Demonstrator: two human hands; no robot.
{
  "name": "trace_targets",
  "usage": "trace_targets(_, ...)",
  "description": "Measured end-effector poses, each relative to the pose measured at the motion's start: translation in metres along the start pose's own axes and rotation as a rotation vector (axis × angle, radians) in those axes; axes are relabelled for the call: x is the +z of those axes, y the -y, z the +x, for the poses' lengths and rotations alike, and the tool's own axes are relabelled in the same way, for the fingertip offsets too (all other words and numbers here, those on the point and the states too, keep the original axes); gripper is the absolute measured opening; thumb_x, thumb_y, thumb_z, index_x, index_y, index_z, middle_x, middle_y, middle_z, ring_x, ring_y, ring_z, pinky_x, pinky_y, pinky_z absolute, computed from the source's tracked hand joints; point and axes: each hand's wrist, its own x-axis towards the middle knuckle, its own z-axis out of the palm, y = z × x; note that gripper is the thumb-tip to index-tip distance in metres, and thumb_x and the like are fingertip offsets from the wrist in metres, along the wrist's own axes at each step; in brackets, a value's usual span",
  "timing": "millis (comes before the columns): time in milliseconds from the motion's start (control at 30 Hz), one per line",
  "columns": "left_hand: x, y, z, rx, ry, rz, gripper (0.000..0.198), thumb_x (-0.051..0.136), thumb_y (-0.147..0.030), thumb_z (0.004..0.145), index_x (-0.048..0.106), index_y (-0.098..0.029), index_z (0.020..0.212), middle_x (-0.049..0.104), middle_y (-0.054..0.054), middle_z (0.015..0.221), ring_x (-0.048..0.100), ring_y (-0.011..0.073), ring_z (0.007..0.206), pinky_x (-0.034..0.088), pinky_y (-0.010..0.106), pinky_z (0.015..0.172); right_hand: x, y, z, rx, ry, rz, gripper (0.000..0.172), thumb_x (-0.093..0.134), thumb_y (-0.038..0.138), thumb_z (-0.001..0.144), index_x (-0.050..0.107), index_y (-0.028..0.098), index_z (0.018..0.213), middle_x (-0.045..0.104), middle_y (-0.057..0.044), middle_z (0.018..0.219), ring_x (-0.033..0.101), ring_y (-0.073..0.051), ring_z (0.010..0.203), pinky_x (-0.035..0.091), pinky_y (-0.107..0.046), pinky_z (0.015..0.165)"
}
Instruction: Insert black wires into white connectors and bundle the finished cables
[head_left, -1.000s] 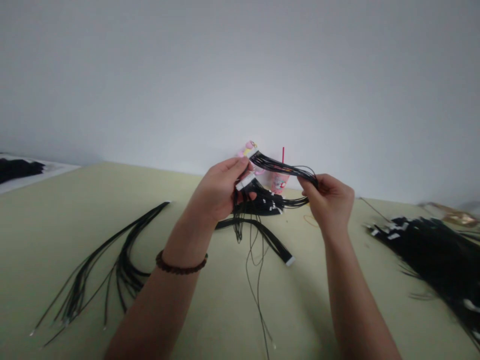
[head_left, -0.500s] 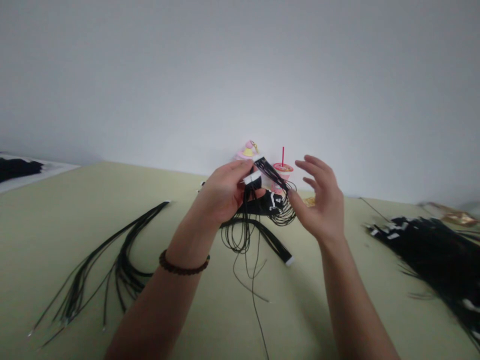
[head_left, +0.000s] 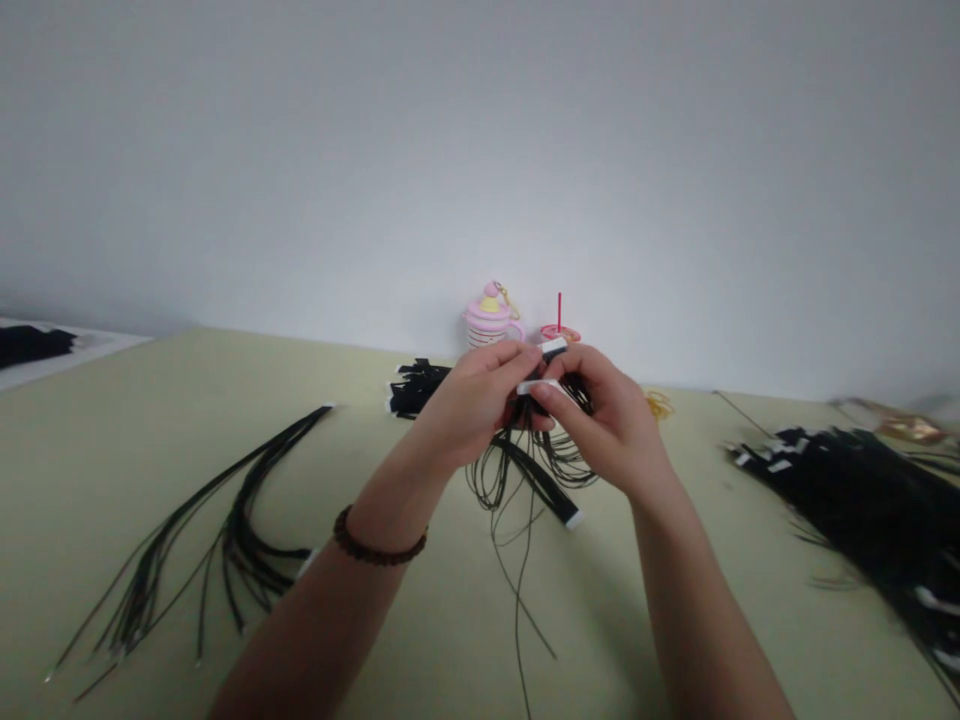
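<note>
Both my hands meet above the middle of the pale green table (head_left: pixel 150 420). My left hand (head_left: pixel 472 405), with a brown bead bracelet on its wrist, pinches a bundle of thin black wires (head_left: pixel 517 480) that ends in small white connectors (head_left: pixel 553 347). My right hand (head_left: pixel 607 420) is closed on the same bundle, its thumb and forefinger on a white connector. Loose wire loops hang from the hands down to the table.
A fan of black wires (head_left: pixel 217 530) lies at the left. A large heap of black wires with white connectors (head_left: pixel 862 500) fills the right side. A smaller black pile (head_left: pixel 416 385), a pink toy cup (head_left: pixel 487 315) and a red-straw cup (head_left: pixel 559 325) stand by the wall.
My right hand, open and apart from the wires half a second ago, has closed on the bundle beside my left hand. The stretched wires have gathered into hanging loops.
</note>
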Motion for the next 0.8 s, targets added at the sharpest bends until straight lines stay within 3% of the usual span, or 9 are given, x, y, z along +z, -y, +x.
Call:
trace_targets(267,0.006,0.000,-0.001,-0.025,-0.059,-0.049,0.012,0.057,-0.021,0.085,0.061,-0.015,0.076,0.058,0.002,0.075,0.057,0.0091,0.060,0.055,0.020,0.052,0.004,-0.003,0.000,0.164,-0.151,0.088,0.021,0.068,0.037,0.079,0.061,0.017,0.083,0.062,0.000,0.070,0.056,-0.012,0.061,0.043,-0.026,0.058)
trace_targets(433,0.007,0.004,0.001,-0.005,-0.073,-0.020,0.013,0.058,-0.020,0.086,0.063,-0.014,0.075,0.057,0.000,0.072,0.058,0.0071,0.059,0.056,0.018,0.055,0.007,-0.005,0.001,0.187,-0.233,0.033,0.025,0.072,0.040,0.076,0.063,0.018,0.081,0.065,0.000,0.070,0.059,-0.012,0.061,0.045,-0.026,0.057)
trace_targets(600,0.005,0.000,0.001,0.023,-0.130,-0.067,0.015,0.053,-0.016,0.088,0.064,-0.012,0.079,0.063,0.003,0.078,0.062,0.0089,0.065,0.057,0.019,0.058,0.009,-0.004,0.000,-0.018,-0.380,-0.138,0.018,0.066,0.032,0.082,0.062,0.020,0.095,0.070,-0.005,0.094,0.066,-0.018,0.086,0.051,-0.032,0.074)
trace_targets(667,0.003,-0.004,0.002,0.048,-0.158,-0.072,0.014,0.053,-0.016,0.088,0.064,-0.012,0.080,0.064,0.004,0.077,0.062,0.0092,0.065,0.056,0.019,0.059,0.009,0.003,-0.002,-0.124,-0.467,-0.272,0.009,0.062,0.027,0.085,0.063,0.021,0.092,0.069,-0.007,0.095,0.064,-0.020,0.093,0.050,-0.034,0.077)
trace_targets(733,0.001,-0.006,0.003,0.079,-0.180,-0.059,0.015,0.053,-0.017,0.088,0.063,-0.013,0.077,0.064,0.003,0.074,0.061,0.0085,0.062,0.055,0.019,0.058,0.009,0.011,-0.004,-0.185,-0.501,-0.343,0.003,0.061,0.023,0.085,0.063,0.021,0.083,0.068,-0.006,0.085,0.064,-0.019,0.084,0.051,-0.033,0.073)
trace_targets(800,-0.001,-0.005,0.004,0.115,-0.203,-0.040,0.017,0.053,-0.018,0.088,0.061,-0.014,0.074,0.062,0.001,0.071,0.059,0.0073,0.059,0.053,0.016,0.054,0.010,0.018,-0.007,-0.177,-0.434,-0.338,0.006,0.061,0.020,0.083,0.063,0.021,0.077,0.066,-0.002,0.070,0.061,-0.014,0.064,0.050,-0.028,0.062)
